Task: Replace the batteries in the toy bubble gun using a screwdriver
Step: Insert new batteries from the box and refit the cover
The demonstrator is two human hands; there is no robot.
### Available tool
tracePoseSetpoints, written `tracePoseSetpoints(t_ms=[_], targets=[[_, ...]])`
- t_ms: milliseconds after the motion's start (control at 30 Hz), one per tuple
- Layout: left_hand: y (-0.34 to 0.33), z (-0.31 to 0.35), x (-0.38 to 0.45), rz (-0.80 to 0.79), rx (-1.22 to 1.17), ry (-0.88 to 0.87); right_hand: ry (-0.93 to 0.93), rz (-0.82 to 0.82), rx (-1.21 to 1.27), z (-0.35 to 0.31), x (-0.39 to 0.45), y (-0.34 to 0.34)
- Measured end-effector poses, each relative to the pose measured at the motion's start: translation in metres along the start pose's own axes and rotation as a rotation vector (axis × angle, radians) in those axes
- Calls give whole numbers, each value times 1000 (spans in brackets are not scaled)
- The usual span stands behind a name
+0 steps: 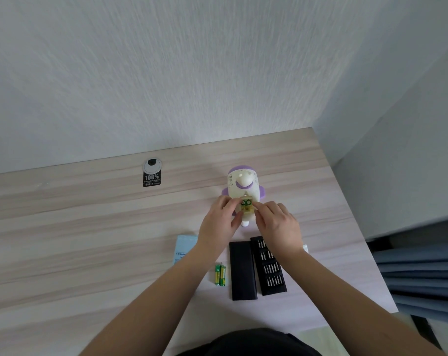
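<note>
Nearest the person, on the pale wood-grain desk (89, 240), two loose green-and-yellow cylindrical batteries (220, 275) lie side by side, just left of a flat black rectangular case lid (242, 271) and the open black tray of small metal screwdriver bits (270, 268); a light blue paper leaflet (184, 249) shows partly under the left forearm. Farther out, both hands meet at the white-and-purple plastic toy bubble gun (243, 185), which lies on the desk near its far right corner with its handle end toward the person. The left hand (221, 222) has its fingers curled round the handle from the left, steadying it, and the right hand (278, 224) pinches at the open battery compartment (246, 204), where two green battery ends show side by side. It looks like batteries are being seated or lifted out; which, I cannot tell. The risks from here: a cell could go in the wrong way round if the polarity marks are missed, the pinching fingers could slip and flick a cell off the desk edge, and old and fresh cells could get mixed. Beyond the toy sits a round grey cable grommet with a black label (152, 172), against the white textured wall (166, 73)
</note>
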State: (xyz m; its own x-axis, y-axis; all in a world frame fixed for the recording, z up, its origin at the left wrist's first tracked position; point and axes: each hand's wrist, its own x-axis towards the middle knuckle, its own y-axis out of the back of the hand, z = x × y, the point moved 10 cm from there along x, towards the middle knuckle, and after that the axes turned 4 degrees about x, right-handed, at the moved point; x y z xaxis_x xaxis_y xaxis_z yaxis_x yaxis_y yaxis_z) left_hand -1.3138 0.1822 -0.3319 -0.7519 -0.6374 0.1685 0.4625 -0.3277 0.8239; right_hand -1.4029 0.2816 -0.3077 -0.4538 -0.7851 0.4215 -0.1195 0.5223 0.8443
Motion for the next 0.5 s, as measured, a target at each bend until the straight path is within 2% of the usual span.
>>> tracePoseSetpoints(t_ms=[167, 300, 367, 500], targets=[[7, 1, -11, 13, -20, -4, -36, 19, 111, -4, -14, 15], [12, -9, -32, -15, -20, 18, -10, -77, 183, -12, -34, 6], [7, -25, -50, -75, -21, 68, -29, -204, 268, -16, -49, -13], [-12, -56, -91, -257, 9, 156, -103, -575, 329, -28, -87, -67]])
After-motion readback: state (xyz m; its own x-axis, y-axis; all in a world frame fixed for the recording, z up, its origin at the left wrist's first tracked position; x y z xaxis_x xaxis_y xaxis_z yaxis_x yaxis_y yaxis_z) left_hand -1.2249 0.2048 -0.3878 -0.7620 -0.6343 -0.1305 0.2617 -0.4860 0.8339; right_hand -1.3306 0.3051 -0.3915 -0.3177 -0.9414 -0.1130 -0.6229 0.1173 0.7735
